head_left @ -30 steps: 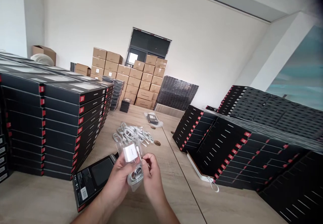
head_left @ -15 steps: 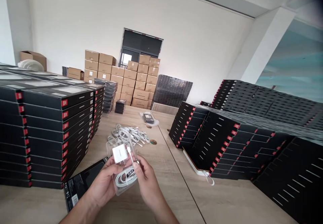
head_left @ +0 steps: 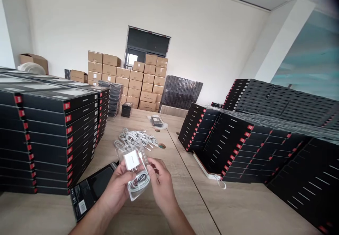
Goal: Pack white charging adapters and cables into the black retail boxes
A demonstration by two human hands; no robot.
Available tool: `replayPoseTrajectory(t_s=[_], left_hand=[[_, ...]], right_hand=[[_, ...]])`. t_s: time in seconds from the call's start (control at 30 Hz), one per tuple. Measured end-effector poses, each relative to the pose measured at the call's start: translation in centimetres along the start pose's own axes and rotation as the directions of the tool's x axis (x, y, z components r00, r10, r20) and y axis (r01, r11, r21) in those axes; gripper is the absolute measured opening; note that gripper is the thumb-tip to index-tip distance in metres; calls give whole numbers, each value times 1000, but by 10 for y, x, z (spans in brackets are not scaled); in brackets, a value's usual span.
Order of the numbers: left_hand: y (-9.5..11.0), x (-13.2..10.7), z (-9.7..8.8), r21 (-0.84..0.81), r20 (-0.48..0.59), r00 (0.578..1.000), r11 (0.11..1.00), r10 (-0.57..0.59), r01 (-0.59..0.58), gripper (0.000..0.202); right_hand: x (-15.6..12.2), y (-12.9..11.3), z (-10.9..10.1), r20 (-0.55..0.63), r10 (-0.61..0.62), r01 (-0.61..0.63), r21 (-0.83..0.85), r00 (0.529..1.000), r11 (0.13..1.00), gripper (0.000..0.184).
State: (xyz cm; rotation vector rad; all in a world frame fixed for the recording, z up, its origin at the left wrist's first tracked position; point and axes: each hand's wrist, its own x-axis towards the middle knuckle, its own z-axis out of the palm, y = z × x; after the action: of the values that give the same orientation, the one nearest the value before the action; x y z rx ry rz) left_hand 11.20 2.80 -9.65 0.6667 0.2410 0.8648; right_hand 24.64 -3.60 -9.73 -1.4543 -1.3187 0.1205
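My left hand (head_left: 120,182) is closed on a clear plastic tray (head_left: 134,194), its thumb lying across the front. In the tray's upper part sits a white charger plug (head_left: 131,160). Below it lies a coiled white charging cable (head_left: 138,181) with a dark band, one end running up the right side. My right hand (head_left: 162,182) holds the tray's right edge, thumb against it and fingers curled; some fingertips are hidden. Just beyond the tray, a heap of loose white cables (head_left: 137,137) lies on the table. Under my left forearm is a flat black box (head_left: 91,189).
Tall stacks of black boxes with red labels (head_left: 50,143) stand at left; more black boxes (head_left: 235,146) fill the right. A white-edged tray (head_left: 203,166) lies beside a table seam. Farther back are a bagged item (head_left: 156,121) and brown cartons (head_left: 136,81).
The tray has shifted slightly to the right with both hands. My right thumb has moved off the cable onto the tray's right edge.
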Motion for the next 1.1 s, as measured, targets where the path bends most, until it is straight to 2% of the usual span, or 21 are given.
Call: replayPoseTrajectory(t_s=[0.1,0.17,0.3,0.53,0.77,0.87,0.93,1.03,1.1], left_hand=[[-4,0,2,9,-1,1000,1000,26,-26,41],[-6,0,4,5,-38,998,999,48,-48,42],[-8,0,8,-21,-125,989,996,85,-88,45],[-5,2,7,-33,-179,978,993,108,-116,45],[-5,0,6,29,-158,976,989,149,-146,45],[-4,-1,4,43,-120,986,993,112,-108,47],[-3,1,1,29,-134,989,997,69,-65,48],[2,5,-7,-6,-172,985,1000,-16,15,43],[7,8,-12,-32,-185,981,998,-56,51,42]], right_hand=[[1,5,4,-9,-69,67,-114,998,991,25],[1,7,9,-17,-110,104,-198,994,975,27],[1,9,22,-33,-117,102,-286,993,953,34],[6,11,26,-4,-95,93,-150,996,984,31],[8,27,30,62,-62,73,-194,996,978,39],[7,31,34,128,-36,57,-159,991,986,47],[7,31,34,167,-16,39,-132,986,990,50],[8,25,32,156,25,-11,-89,987,996,46],[7,19,27,154,60,-61,0,986,998,41]])
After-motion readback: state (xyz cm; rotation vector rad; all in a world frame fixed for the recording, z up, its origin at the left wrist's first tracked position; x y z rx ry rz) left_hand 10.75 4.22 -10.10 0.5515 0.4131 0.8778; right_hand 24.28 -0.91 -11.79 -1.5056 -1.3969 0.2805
